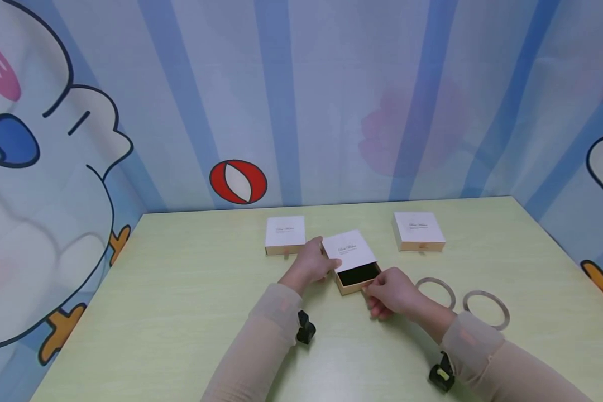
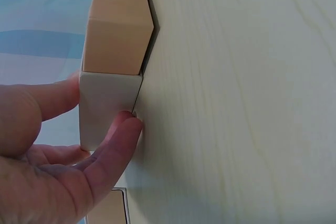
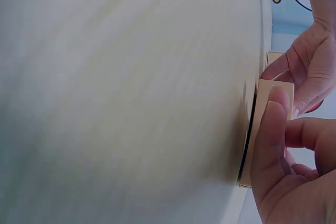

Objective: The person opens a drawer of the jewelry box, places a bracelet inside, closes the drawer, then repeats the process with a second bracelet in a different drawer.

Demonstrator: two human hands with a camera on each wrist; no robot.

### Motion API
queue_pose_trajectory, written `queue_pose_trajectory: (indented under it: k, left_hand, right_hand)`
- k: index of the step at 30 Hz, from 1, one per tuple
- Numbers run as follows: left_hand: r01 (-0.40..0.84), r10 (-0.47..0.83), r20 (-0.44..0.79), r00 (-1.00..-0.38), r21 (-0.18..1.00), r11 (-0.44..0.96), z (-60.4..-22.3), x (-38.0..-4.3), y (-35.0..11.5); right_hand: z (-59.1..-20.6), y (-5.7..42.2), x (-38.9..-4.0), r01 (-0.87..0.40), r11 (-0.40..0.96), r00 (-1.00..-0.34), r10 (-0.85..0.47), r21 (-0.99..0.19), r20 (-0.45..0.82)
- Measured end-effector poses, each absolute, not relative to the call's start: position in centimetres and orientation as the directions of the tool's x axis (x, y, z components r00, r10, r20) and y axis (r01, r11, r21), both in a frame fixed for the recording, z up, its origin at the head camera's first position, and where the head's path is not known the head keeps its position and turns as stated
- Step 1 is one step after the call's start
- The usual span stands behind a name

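A white-topped drawer box (image 1: pixel 349 249) stands turned at an angle on the table between both hands. Its tan drawer (image 2: pixel 118 45) is pulled partway out toward the person, and a black interior (image 1: pixel 359 274) shows. My left hand (image 1: pixel 311 261) grips the white sleeve (image 2: pixel 102 106) of the box from the left, thumb on top and a finger low on its side. At the drawer's front (image 3: pixel 265 111), my right hand (image 1: pixel 393 291) pinches with thumb and index finger. Whether a pull tab lies between those fingers is hidden.
One closed white box (image 1: pixel 285 231) sits behind my left hand, another (image 1: pixel 419 229) toward the back right. A pale bangle (image 1: pixel 452 298) and a second bangle (image 1: pixel 506 315) lie beside my right forearm. A patterned curtain (image 1: pixel 326 100) rises behind the table (image 1: pixel 191 312).
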State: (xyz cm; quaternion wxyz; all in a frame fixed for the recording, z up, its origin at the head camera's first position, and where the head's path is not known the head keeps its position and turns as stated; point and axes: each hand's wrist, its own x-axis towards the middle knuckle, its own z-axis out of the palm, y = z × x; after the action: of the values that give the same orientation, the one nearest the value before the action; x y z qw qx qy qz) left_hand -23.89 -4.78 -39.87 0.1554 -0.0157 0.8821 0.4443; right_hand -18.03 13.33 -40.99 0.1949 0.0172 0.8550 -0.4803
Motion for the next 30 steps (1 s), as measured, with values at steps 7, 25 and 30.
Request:
queue_pose_trajectory:
  k: [7, 25, 30]
  left_hand:
    - [-0.163, 0.111, -0.286, -0.952, 0.778, 0.607, -39.96, -23.95, -4.81]
    - [-0.174, 0.107, -0.292, -0.95, 0.784, 0.596, -39.86, -23.85, -4.73]
    - [-0.177, 0.109, -0.296, -0.949, 0.785, 0.593, -39.83, -23.84, -4.73]
  right_hand:
    - [-40.91, 13.23, -17.83, 0.237, 0.533, -0.92, -0.144, -0.812, -0.363]
    - [-40.97, 13.26, -17.43, 0.247, 0.535, -0.921, -0.129, -0.808, -0.367]
    - [-40.97, 13.28, -17.35, 0.244, 0.532, -0.922, -0.132, -0.811, -0.364]
